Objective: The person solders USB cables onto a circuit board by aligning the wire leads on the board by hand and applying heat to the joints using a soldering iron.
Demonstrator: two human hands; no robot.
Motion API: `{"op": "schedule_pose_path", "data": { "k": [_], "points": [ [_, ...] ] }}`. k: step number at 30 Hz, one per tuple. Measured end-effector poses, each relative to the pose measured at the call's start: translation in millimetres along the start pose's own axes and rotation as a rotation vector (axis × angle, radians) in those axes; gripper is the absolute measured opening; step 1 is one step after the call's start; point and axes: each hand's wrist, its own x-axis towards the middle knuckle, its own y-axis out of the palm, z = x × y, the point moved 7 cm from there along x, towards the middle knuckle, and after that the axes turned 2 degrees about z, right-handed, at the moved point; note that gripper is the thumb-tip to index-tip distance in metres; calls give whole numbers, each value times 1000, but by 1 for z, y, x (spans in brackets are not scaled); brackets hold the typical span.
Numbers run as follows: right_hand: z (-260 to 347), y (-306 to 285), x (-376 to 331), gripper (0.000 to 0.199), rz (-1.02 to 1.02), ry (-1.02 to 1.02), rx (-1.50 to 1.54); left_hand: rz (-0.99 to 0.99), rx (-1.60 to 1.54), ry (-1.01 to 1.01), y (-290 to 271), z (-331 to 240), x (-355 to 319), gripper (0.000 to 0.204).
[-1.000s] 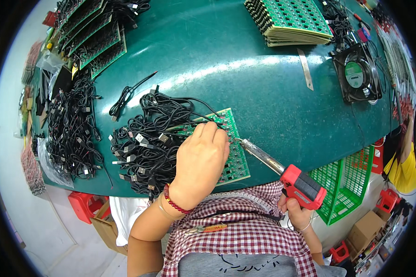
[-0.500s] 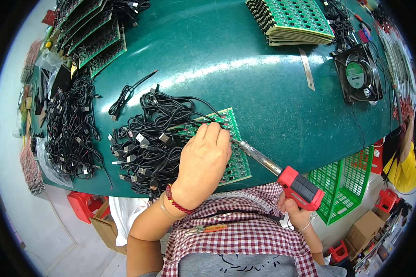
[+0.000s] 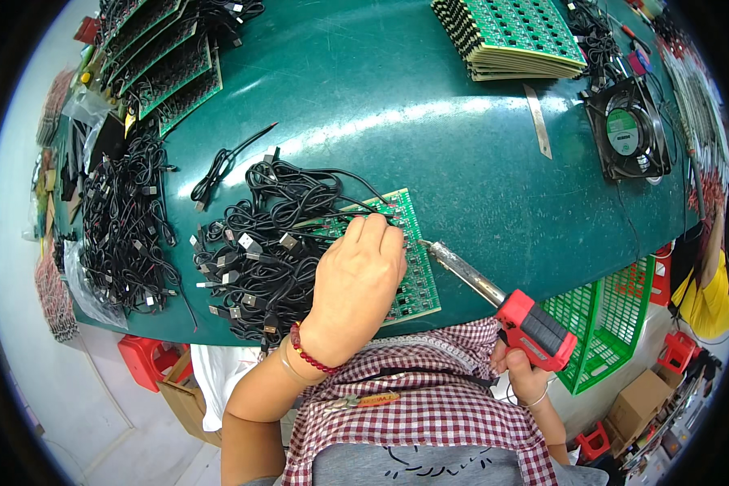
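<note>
A green circuit board lies near the table's front edge, partly hidden by my left hand. That hand's fingers are pinched together over the board, where a black cable runs in under them; the fingertips are hidden. Several black USB cables are heaped on the board's left side, some with ends reaching onto it. My right hand is closed round the red and black handle of a soldering iron. The iron's tip points up and left, just off the board's right edge beside my left fingers.
Another cable pile lies left, with a single coiled cable nearby. Stacked circuit boards stand at the far right and far left. A black fan and a metal strip are on the right. A green basket stands below the table.
The soldering iron has drawn back to the right and slightly down, its tip leaving the spot beside my left fingers. My left hand has hardly moved.
</note>
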Motion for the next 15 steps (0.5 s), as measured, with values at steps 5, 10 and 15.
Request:
{"op": "schedule_pose_path", "data": {
  "k": [5,10,15],
  "points": [
    [-3,-2,0,30,15,-5,-9,0,33,-21,-1,-1,0,12],
    [-3,-1,-1,30,-17,-33,33,-8,3,-29,-2,2,1,11],
    [-2,0,-4,53,1,-82,-96,66,-55,9,-5,4,5,9]
  ]
}}
